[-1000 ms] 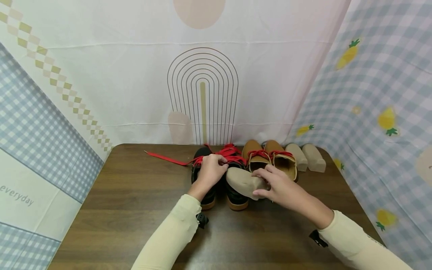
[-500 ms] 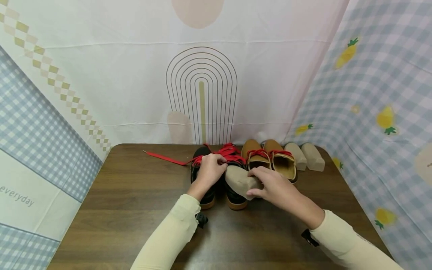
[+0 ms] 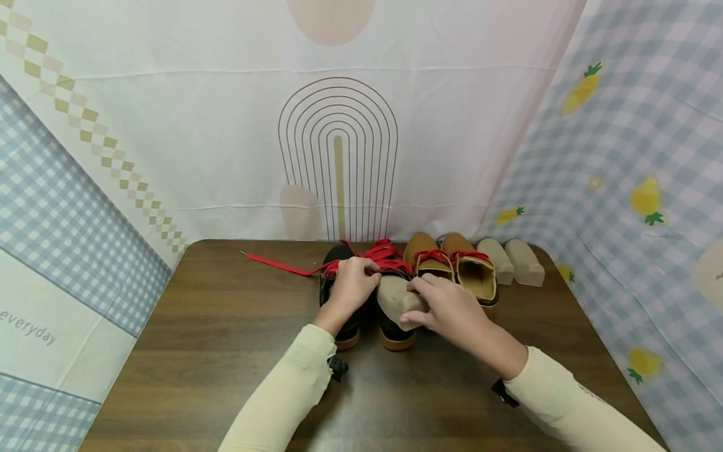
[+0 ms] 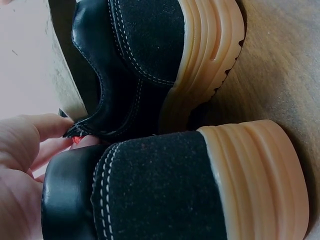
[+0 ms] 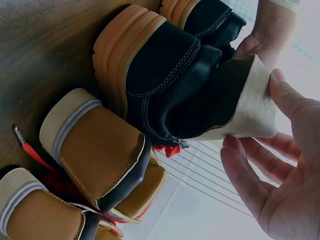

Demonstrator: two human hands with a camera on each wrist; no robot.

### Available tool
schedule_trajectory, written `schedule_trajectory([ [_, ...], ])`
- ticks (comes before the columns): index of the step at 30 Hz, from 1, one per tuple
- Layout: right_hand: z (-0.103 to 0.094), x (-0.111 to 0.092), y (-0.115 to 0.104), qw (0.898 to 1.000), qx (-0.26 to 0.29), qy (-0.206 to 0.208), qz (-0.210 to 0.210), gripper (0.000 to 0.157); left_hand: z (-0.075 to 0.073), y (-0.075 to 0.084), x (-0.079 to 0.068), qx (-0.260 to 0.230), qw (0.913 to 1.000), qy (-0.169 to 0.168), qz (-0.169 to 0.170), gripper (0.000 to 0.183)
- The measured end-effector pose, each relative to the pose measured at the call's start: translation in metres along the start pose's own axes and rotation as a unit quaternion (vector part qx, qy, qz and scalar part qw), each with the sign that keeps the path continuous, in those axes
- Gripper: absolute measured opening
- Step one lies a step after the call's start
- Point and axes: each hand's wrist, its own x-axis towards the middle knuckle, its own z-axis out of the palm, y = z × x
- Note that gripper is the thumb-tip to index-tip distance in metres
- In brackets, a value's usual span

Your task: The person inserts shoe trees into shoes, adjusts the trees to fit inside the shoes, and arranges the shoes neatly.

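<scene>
My right hand (image 3: 452, 311) holds a beige, foot-shaped shoe tree (image 3: 392, 296) by its blocky heel end, thumb on one side and fingers on the other. The shoe tree slants over the opening of the right-hand black shoe (image 3: 396, 336). In the right wrist view, the shoe tree (image 5: 257, 107) sits at the shoe's collar, its toe end hidden. My left hand (image 3: 353, 285) pinches that shoe's upper edge near the red laces, as the left wrist view shows at the fingertips (image 4: 57, 125). The other black shoe (image 3: 346, 336) stands partly beneath my left wrist.
To the right stand two tan shoes (image 3: 476, 279) with red laces. Beyond them, two more beige shoe trees (image 3: 524, 263) lie at the table's back right corner. A loose red lace (image 3: 279, 263) trails left across the wooden table (image 3: 226, 351). Patterned cloth hangs behind and at both sides.
My right hand has moved left with the shoe tree, bringing it further over the black shoe's opening at a steeper tilt. The left hand keeps its place at the shoe's edge.
</scene>
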Motion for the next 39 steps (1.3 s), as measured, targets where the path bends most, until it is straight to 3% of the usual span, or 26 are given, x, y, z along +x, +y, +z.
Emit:
schedule_trajectory([
  [16, 0.023, 0.007, -0.003, 0.998, 0.039, 0.048, -0.033, 0.055, -0.001, 0.0, 0.0, 0.004, 0.9999, 0.003, 0.012, 0.006],
  [22, 0.016, 0.009, 0.002, 0.997, 0.062, -0.001, -0.045, 0.054, -0.001, 0.0, 0.0, 0.003, 0.9999, 0.001, 0.011, 0.005],
  [29, 0.004, 0.01, 0.012, 0.988, 0.106, -0.082, -0.081, 0.043, 0.0, -0.001, 0.0, -0.001, 1.0, -0.001, 0.008, 0.005],
  [39, 0.008, 0.01, 0.015, 0.985, 0.112, -0.051, -0.12, 0.041, 0.001, -0.001, -0.001, -0.002, 1.0, 0.003, 0.007, 0.005],
])
